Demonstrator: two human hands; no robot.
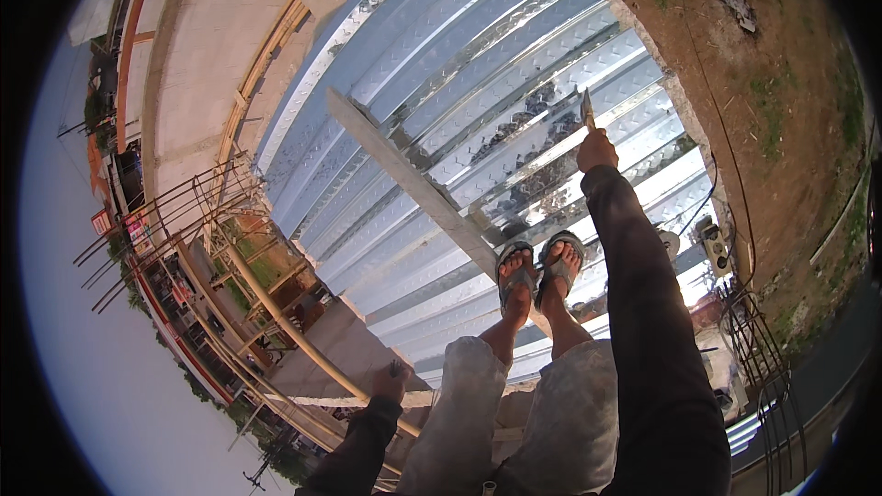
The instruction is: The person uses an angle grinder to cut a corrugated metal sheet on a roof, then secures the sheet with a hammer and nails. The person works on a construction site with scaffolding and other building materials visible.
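Note:
My right hand [597, 151], on an outstretched arm, is closed around a short hand tool [588, 112] with a narrow pointed end; its exact kind is too small to make out. The tool is held over the shiny ribbed metal decking sheets [496, 64]. Low on the left, my left hand [390, 382] is closed, with a small dark thing [397, 368] showing at its top that I cannot name. My sandalled feet [537, 268] stand at the near end of a grey beam [404, 170] that crosses the decking.
Bare soil [781, 83] lies beyond the decking's right edge. A socket box [715, 244] with cables sits there, near rebar [758, 349]. On the left are more rebar rods [175, 211], bamboo poles [276, 326], a concrete wall [197, 83] and a drop beyond the decking.

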